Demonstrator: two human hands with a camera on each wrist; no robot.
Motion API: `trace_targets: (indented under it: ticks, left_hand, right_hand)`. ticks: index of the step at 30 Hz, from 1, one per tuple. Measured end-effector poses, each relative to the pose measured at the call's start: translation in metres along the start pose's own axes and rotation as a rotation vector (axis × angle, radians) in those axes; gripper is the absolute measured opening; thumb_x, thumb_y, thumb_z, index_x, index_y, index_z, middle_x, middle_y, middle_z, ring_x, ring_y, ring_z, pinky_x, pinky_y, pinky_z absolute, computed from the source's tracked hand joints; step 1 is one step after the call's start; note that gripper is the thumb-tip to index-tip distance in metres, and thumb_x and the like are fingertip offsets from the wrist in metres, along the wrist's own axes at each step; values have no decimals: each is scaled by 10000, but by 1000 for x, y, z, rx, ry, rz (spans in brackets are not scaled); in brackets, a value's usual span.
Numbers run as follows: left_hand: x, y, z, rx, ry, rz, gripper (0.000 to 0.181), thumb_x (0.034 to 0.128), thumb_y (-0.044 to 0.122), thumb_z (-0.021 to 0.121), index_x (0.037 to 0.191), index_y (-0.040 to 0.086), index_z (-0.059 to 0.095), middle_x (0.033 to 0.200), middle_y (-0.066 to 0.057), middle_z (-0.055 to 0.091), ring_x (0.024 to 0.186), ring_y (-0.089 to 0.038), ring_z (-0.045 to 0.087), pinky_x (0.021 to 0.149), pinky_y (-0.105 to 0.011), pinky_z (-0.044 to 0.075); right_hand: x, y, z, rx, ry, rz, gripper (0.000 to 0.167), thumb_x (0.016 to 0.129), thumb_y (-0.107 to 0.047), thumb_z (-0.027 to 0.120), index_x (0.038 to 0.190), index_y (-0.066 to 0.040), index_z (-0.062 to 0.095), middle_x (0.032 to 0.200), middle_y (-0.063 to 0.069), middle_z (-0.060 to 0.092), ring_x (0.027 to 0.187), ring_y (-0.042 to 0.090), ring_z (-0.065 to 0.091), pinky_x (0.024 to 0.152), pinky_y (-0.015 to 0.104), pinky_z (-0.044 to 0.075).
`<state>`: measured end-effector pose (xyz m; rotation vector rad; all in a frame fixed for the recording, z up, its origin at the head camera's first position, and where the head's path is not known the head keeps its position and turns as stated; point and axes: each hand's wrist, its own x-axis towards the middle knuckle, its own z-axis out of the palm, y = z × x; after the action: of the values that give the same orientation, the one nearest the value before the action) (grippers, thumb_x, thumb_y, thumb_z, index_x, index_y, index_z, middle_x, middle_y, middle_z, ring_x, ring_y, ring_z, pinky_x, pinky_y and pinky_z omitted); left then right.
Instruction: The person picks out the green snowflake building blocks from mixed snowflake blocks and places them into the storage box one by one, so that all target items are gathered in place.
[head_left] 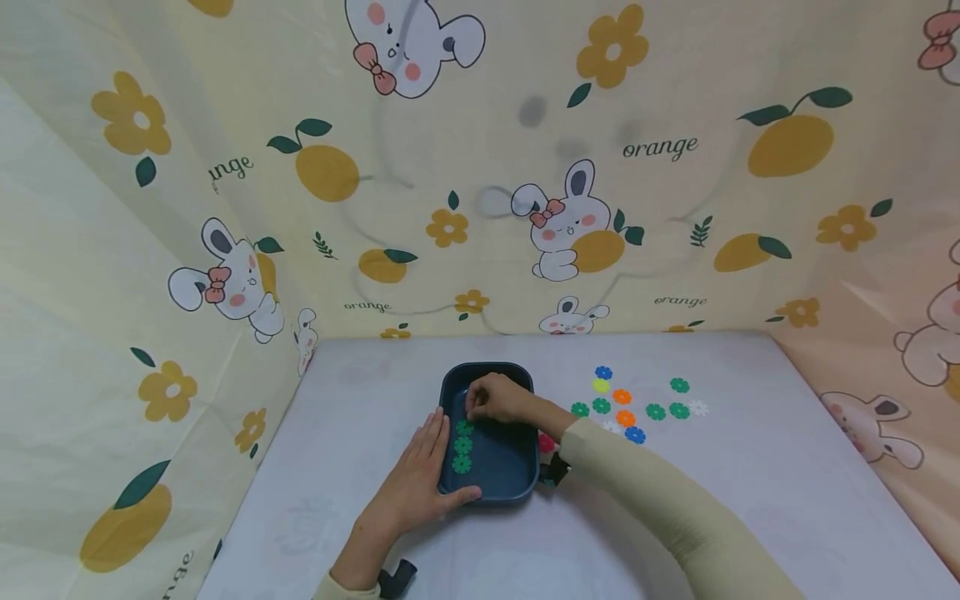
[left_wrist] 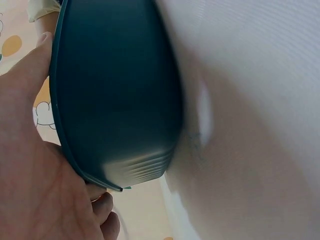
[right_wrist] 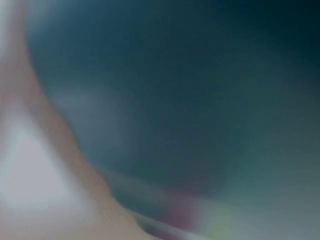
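A dark blue tray stands on the table. My left hand rests against its left side, fingers straight and thumb on the near rim. In the left wrist view, that hand touches the rim of the tray. Inside the tray, several green flower-shaped pieces form a column along the left side. My right hand reaches in over the far left part, fingers bent down just beyond the top green piece; whether a piece is between the fingertips is hidden. The right wrist view is blurred.
Right of the tray lie loose flower-shaped pieces: orange, blue, yellow, white and green. A red piece is beside the tray, near my right forearm. Patterned cloth hangs behind the table.
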<state>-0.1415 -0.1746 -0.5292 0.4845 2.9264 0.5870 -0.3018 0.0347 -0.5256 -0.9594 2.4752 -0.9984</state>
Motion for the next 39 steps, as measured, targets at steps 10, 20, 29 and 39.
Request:
trace_targets:
  ticks: [10, 20, 29, 39]
  left_hand:
    - [0, -1, 1, -1, 2, 7, 1240, 904, 792, 667, 1732, 76, 84, 1816, -68, -9, 1675, -261, 24, 1339, -524, 172]
    - [1, 0, 2, 6, 3, -7, 1253, 892, 810, 663, 1732, 73, 95, 1816, -73, 0, 1675, -267, 35, 1338, -524, 177]
    - [0, 0, 3, 23, 3, -10, 1251, 895, 809, 659, 1732, 73, 90, 1816, -73, -3, 1676, -255, 29, 1343, -504, 155]
    - [0, 0, 2, 23, 5, -11, 1254, 893, 817, 652, 1732, 76, 86, 1816, -69, -9, 1676, -251, 21, 1341, -509, 163]
  right_hand:
    - [-20, 1, -24, 56, 107, -58, 36, 997, -159, 797, 1002, -133, 773, 940, -59, 728, 823, 107, 653, 748, 259, 590]
    - [-74, 8, -52, 34, 162, -1, 60, 1006, -155, 784, 1047, -174, 744, 959, -67, 723, 846, 140, 651, 765, 271, 597]
    - [-123, 22, -64, -28, 221, 90, 98, 973, -141, 818, 1028, -170, 742, 920, -54, 686, 807, 168, 585, 688, 262, 528]
    - [-171, 48, -57, -15, 162, 150, 102, 969, -123, 807, 1054, -129, 750, 924, -66, 668, 844, 176, 579, 676, 241, 535]
